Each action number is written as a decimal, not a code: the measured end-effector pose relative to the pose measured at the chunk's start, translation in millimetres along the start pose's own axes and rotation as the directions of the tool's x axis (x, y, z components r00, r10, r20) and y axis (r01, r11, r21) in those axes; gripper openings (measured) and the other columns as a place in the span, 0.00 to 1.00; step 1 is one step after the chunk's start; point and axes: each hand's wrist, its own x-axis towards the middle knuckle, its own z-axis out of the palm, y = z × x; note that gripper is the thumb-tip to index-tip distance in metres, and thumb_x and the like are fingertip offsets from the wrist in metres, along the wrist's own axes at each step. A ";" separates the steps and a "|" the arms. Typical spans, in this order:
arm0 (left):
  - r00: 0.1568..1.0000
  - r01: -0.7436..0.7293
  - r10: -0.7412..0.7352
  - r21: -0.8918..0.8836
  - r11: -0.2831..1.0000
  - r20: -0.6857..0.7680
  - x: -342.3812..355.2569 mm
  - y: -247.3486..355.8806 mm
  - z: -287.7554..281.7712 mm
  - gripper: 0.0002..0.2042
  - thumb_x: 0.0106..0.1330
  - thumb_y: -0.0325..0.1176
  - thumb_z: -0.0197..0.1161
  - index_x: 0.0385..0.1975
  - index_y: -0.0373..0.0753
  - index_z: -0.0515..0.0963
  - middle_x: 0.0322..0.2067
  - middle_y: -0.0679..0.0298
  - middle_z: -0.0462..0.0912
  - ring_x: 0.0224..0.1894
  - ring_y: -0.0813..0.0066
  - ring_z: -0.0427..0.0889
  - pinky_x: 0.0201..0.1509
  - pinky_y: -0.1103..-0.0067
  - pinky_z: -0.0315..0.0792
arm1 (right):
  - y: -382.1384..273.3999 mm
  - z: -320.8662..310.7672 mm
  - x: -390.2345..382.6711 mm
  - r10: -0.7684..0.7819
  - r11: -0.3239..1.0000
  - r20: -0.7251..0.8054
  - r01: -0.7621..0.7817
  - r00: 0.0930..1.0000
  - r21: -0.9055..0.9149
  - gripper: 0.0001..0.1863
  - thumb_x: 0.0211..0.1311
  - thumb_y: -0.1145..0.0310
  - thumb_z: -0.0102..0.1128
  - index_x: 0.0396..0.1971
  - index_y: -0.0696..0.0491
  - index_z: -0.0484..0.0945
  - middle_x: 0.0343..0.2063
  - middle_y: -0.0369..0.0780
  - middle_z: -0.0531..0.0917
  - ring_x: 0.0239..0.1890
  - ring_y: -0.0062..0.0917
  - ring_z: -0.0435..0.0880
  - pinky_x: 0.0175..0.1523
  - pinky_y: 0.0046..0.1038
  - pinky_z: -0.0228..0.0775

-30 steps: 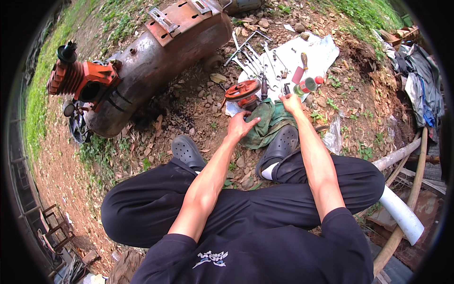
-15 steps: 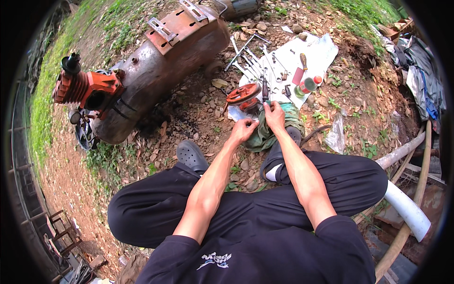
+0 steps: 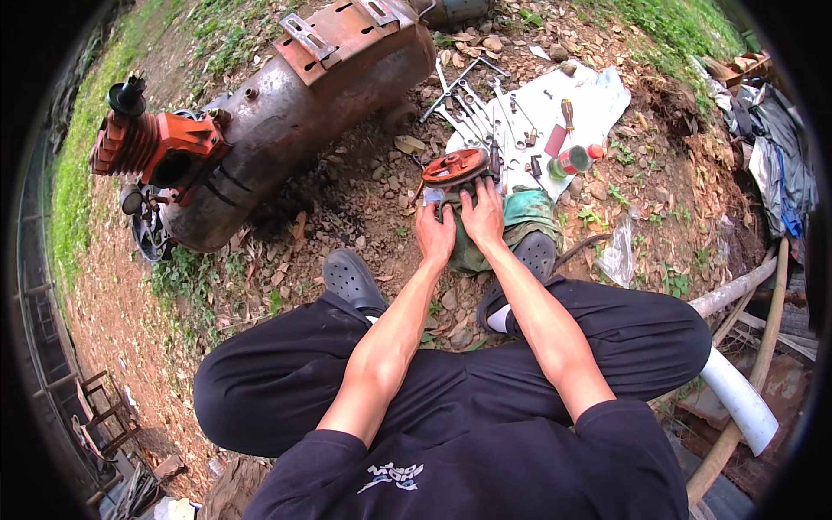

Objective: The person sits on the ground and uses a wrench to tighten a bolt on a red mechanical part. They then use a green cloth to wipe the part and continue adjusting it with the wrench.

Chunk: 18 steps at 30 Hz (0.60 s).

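A red-orange pulley wheel (image 3: 455, 167) sits beyond my hands, tilted on a part that the cloth and my fingers mostly hide. A camouflage-green cloth (image 3: 475, 258) lies bunched beneath it between my feet, with a brighter green section at the right. My left hand (image 3: 436, 234) curls its fingers round the cloth at the left, just below the wheel. On the other side my right hand (image 3: 485, 215) presses the cloth with its fingers reaching up to the wheel's near rim. A dark-handled tool (image 3: 495, 159) lies just past the right fingertips.
A white sheet (image 3: 589, 91) carries several wrenches (image 3: 468, 108), a yellow-handled screwdriver (image 3: 568, 114) and a green bottle (image 3: 569, 162) with a red cap. A rusty tank (image 3: 286, 130) with an orange compressor head (image 3: 165, 152) lies at the left. Wooden poles (image 3: 767, 321) and a white pipe (image 3: 737, 400) are at the right.
My hands have spread to either side of the cloth below the wheel, the right one moving left. The cloth now covers the orange part under the wheel, and the wheel's tilt has shifted.
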 end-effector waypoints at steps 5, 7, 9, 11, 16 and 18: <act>0.985 0.052 -0.055 -0.025 0.998 -0.161 9.0 11.1 -3.3 0.11 0.57 0.35 0.68 0.34 0.36 0.78 0.34 0.54 0.74 0.41 0.53 0.77 0.46 0.64 0.71 | -16.7 -17.0 28.8 0.108 0.965 0.237 -0.044 0.966 -0.259 0.38 0.53 0.47 0.65 0.61 0.53 0.71 0.59 0.51 0.71 0.61 0.49 0.69 0.65 0.45 0.60; 0.997 0.023 -0.022 0.011 1.000 -0.080 10.9 9.8 -1.1 0.11 0.58 0.35 0.67 0.36 0.36 0.79 0.35 0.55 0.75 0.41 0.53 0.77 0.47 0.64 0.71 | -14.6 -15.7 35.1 0.226 0.970 0.285 -0.189 0.932 -0.150 0.37 0.51 0.47 0.67 0.59 0.53 0.73 0.59 0.51 0.71 0.60 0.49 0.69 0.65 0.45 0.60; 1.000 0.007 -0.007 0.018 1.000 -0.026 13.6 7.4 3.1 0.12 0.59 0.35 0.65 0.38 0.36 0.80 0.37 0.55 0.76 0.42 0.54 0.77 0.48 0.64 0.71 | -9.0 -7.2 35.9 0.268 0.963 0.245 -0.266 0.932 -0.043 0.37 0.44 0.50 0.74 0.54 0.55 0.78 0.57 0.51 0.73 0.58 0.45 0.73 0.63 0.42 0.64; 1.000 0.014 -0.014 -0.003 1.000 0.004 11.8 8.4 11.3 0.13 0.60 0.36 0.63 0.41 0.36 0.80 0.41 0.56 0.78 0.45 0.54 0.77 0.51 0.64 0.70 | -0.8 -7.4 49.3 0.264 0.957 0.305 -0.288 0.915 0.038 0.39 0.40 0.51 0.77 0.53 0.54 0.78 0.54 0.50 0.75 0.56 0.43 0.75 0.61 0.39 0.66; 0.998 -0.062 0.061 0.045 0.997 0.024 2.5 12.6 13.8 0.17 0.62 0.38 0.61 0.44 0.31 0.79 0.47 0.52 0.79 0.51 0.54 0.77 0.56 0.66 0.70 | 23.9 -5.9 66.0 0.300 0.930 0.364 -0.355 0.882 0.094 0.40 0.30 0.50 0.83 0.46 0.56 0.83 0.45 0.50 0.80 0.49 0.40 0.81 0.56 0.37 0.70; 0.991 -0.127 0.121 0.126 0.984 0.057 -1.8 18.4 12.0 0.19 0.63 0.41 0.61 0.45 0.31 0.79 0.51 0.52 0.77 0.54 0.54 0.74 0.57 0.65 0.70 | 31.4 -4.2 65.1 0.248 0.948 0.331 -0.299 0.910 0.112 0.33 0.36 0.51 0.81 0.42 0.58 0.84 0.43 0.47 0.83 0.47 0.37 0.83 0.54 0.35 0.71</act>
